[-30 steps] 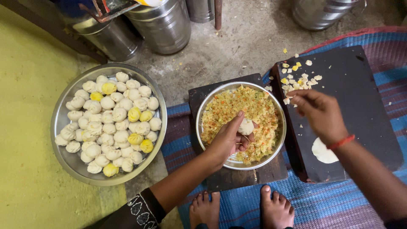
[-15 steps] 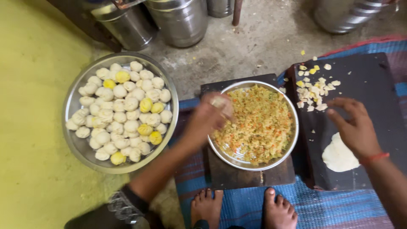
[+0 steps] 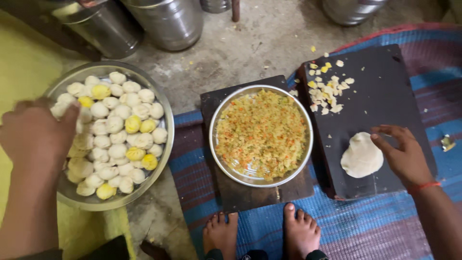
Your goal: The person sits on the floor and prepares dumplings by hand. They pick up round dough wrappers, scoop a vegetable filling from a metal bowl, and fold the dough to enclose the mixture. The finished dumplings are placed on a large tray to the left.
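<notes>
My left hand hovers over the left side of a wide steel bowl piled with white and yellow dumplings; its fingers curl downward and whatever they hold is hidden. My right hand rests on a dark wooden board, fingertips touching a flat round of white dough. Between the two stands a steel plate of yellow-orange crumbly filling on a smaller dark board.
Crumbs of filling lie scattered at the far end of the big board. Steel pots stand along the back on the concrete floor. My bare feet rest on a blue striped mat. A yellow cloth lies on the left.
My left hand carried a filled dumpling from the filling plate leftward to the bowl of dumplings. My right hand dropped from the crumbs down onto the dough round.
</notes>
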